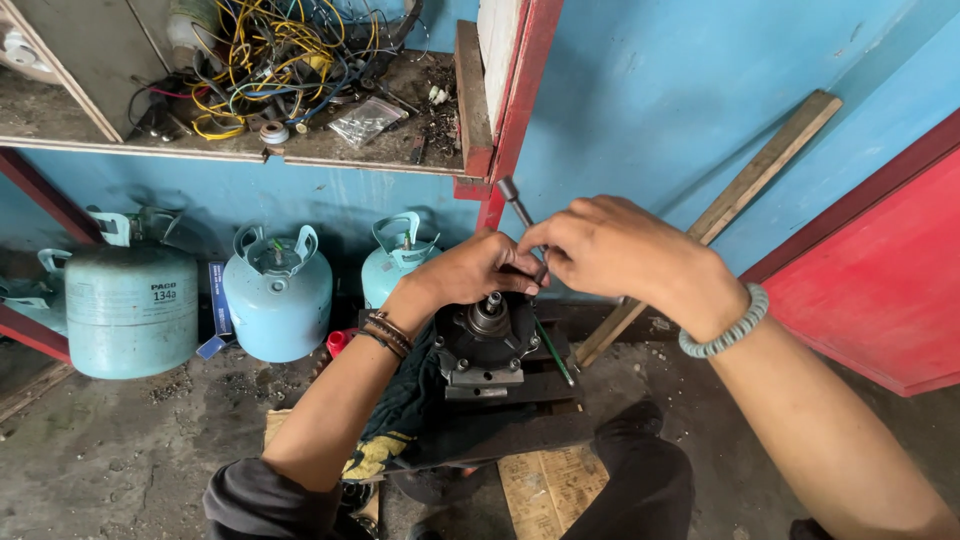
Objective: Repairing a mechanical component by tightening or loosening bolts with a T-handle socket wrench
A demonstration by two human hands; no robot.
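Note:
A dark, greasy round compressor-like part (488, 345) stands upright on a low black block, its short metal shaft pointing up. My left hand (478, 268) curls over the top of the shaft, fingers closed around it. My right hand (605, 245) meets the left one just above the part and grips a slim metal tool (518, 206) whose round socket end sticks up to the left. A thin green rod (554, 352) leans against the part's right side. A dark cloth (405, 400) hangs beside the part on the left.
Three pale blue gas cylinders (277, 293) stand against the blue wall on the left. A shelf (250, 150) above holds tangled wires. A wooden plank (745, 190) leans at the right beside a red panel (880, 280). Cardboard (548, 487) lies on the concrete floor.

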